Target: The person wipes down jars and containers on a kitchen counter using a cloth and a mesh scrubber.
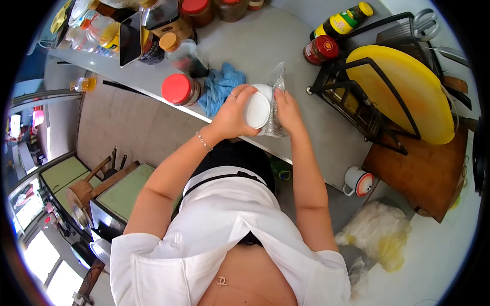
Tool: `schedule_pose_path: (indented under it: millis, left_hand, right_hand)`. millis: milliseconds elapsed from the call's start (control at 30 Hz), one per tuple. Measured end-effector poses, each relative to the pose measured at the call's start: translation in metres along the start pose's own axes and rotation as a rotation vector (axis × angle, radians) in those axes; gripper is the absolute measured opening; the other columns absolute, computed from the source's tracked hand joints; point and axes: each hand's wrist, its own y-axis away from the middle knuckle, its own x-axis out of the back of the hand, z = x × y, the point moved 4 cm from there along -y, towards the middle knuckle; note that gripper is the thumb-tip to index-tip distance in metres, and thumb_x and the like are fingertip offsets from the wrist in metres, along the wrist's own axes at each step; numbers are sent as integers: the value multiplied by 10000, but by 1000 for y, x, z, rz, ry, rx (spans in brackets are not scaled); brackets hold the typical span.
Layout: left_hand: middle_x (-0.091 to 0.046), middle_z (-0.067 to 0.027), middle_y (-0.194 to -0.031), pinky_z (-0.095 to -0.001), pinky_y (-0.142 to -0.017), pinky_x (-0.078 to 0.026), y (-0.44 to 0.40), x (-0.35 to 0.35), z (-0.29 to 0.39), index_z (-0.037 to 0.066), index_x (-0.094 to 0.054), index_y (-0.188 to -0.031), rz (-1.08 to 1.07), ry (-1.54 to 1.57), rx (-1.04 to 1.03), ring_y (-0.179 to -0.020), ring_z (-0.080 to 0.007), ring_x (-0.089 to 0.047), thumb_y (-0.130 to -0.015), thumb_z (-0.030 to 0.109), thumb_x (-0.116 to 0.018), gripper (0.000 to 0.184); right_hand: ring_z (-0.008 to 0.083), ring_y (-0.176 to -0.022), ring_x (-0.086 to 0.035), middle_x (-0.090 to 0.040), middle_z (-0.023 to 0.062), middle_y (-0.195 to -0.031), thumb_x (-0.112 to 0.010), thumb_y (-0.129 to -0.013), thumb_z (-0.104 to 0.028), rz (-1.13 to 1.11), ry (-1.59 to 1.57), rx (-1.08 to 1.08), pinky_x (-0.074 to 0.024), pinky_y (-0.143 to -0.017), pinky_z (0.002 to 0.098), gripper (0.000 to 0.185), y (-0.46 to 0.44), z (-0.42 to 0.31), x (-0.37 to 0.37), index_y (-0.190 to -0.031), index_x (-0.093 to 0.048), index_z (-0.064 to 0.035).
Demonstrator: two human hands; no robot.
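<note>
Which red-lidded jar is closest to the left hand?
The round red-lidded jar beside the crumpled blue cloth; the others are farther from the bare left hand.

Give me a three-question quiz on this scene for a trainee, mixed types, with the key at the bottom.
1. Multiple choice. What colour is the crumpled cloth lying next to a red-lidded jar?
(a) yellow
(b) blue
(c) green

2. True or false. The person's left hand holds a round white item.

3. Short answer. Which of the person's hands is on the silvery wrapping?

Key:
1. (b), blue.
2. True; its fingers and thumb curl around the edge.
3. The right hand.
</note>
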Motion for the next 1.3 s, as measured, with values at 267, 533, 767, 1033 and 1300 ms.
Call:
schedule_pose_path:
  millis: [267, 533, 767, 1033, 1300]
  left_hand:
    - [-343, -222, -1345, -408, -1005, -369, 4, -6, 8, 86, -400, -1283, -146, -133, -151, -1210, -403, -385, -454, 195, -816, 934]
    - [-339, -206, -1348, -408, -1006, -367, 0, -2, 9, 131, -396, -1312, -274, -118, -134, -1217, -399, -377, -459, 167, -804, 946]
    - [-332, -214, -1354, -410, -1014, -360, -2, -4, 15, 148, -383, -1340, -305, -141, -185, -1228, -399, -370, -458, 148, -810, 980]
    - [-212, -330, -1397, -431, -1053, -295, -8, 1, -3, 80, -221, -1427, -82, -33, 2, -1295, -474, -251, -520, 262, -793, 1088]
    - [-353, -233, -1329, -406, -1026, -327, -13, 3, -10, 4, -356, -1283, 44, 69, 106, -1221, -399, -378, -491, 248, -808, 944]
  right_hand:
    - [353, -1233, -403, -436, 225, -1309, -386, -944, -357, 41, 354, 162, -205, -1052, 532, 490, 33, -6, 5, -1296, -381, -16]
    - [235, -1082, -525, -552, 135, -1189, -573, -873, -232, -125, -191, 219, -385, -950, 335, 497, 26, 18, 17, -1282, -450, 23]
    - [187, -1030, -549, -572, 134, -1156, -687, -788, -226, -67, -397, -15, -434, -885, 282, 562, -10, 22, 3, -1250, -496, 31]
    - [239, -1119, -499, -504, 173, -1225, -705, -772, -245, 357, -323, 319, -393, -952, 335, 540, -4, 17, 12, -1219, -532, 3]
    - [294, -1209, -441, -429, 209, -1322, -680, -763, -259, 425, -12, 510, -373, -977, 367, 560, 31, 12, 1, -1246, -519, -28]
